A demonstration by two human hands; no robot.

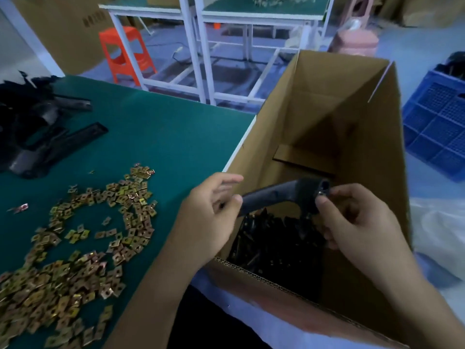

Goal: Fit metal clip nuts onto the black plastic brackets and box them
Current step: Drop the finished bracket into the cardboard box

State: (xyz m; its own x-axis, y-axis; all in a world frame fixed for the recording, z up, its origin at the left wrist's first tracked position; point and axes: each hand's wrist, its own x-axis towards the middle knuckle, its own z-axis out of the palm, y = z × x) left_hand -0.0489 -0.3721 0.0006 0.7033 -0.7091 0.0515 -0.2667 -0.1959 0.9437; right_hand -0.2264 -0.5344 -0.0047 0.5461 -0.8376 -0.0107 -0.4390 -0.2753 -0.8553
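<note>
Black plastic bracket (281, 195) held in the air over open cardboard box (314, 102), 2 hands on it, 1 at each end. Left hand (211, 210) pinches the bracket's left arm between thumb and curled fingers. Right hand (352, 222) grips the right end, thumb and forefinger pressed at the tip, where a small shiny bit shows; too small to tell if it's a clip nut. Hands apart, joined only by the bracket. Box stands just beside the green table (163, 137), touching its edge. Finished brackets (271, 243) heaped dark in the box bottom, under the held one. Loose clip nuts (75, 260), gold-coloured, spread over table's near left. Bare brackets pile (37, 137) at table's far left. Orange stool (125, 54) and white-framed benches (251, 11) behind, blue crate (437, 129) on floor at right.
</note>
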